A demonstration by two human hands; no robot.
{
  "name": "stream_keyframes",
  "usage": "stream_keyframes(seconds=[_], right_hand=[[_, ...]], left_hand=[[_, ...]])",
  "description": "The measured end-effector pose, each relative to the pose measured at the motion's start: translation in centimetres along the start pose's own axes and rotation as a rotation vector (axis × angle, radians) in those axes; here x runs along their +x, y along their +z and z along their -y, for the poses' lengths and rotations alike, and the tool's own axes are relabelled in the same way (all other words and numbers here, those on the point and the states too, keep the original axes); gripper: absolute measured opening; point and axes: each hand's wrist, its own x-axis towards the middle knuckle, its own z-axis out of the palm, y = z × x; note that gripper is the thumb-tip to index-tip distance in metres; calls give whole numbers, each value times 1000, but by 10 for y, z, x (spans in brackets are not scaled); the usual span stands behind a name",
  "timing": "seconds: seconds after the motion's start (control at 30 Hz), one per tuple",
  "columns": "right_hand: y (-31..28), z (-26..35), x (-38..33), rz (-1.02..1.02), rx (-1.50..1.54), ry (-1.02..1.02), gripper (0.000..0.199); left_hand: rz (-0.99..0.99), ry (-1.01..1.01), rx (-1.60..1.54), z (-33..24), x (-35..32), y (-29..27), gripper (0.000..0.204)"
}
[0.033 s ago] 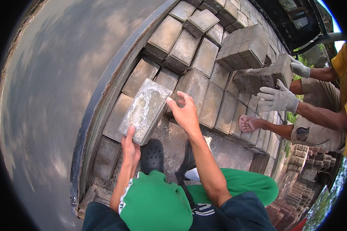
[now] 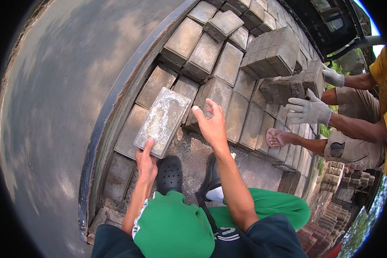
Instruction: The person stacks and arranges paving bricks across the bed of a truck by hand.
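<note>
1. Grey paving block: flat, rectangular, tilted; it sits at 9 o'clock of picture centre, over the laid rows of blocks that fill the truck bed.

2. Your left hand: at 6 o'clock of the block, fingers closed on its near edge, thumb up against the face. It carries the block.

3. Your right hand: at 3 o'clock of the block, just beside it, fingers spread and loosely curled, holding nothing; it hovers above the laid rows.

4. Your feet: 2 black clogs on bare patterned metal floor, at 6 o'clock of the block.

5. Another person, 3 o'clock of the frame: 2 gloved hands grip a stack of blocks, well apart from yours; a sandalled foot rests on the rows.
</note>
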Motion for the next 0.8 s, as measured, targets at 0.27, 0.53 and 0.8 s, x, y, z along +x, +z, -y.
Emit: stream_keyframes(seconds=[0.27, 0.53, 0.8], right_hand=[[-64, -25, -6, -140, 464, 155, 52], [-39, -36, -11, -66, 552, 180, 47], [-19, -37, -14, -16, 432, 110, 49]], left_hand=[[-278, 62, 413, 18, 25, 36, 77], [-186, 55, 475, 29, 56, 42, 79], [41, -127, 470, 65, 83, 22, 81]])
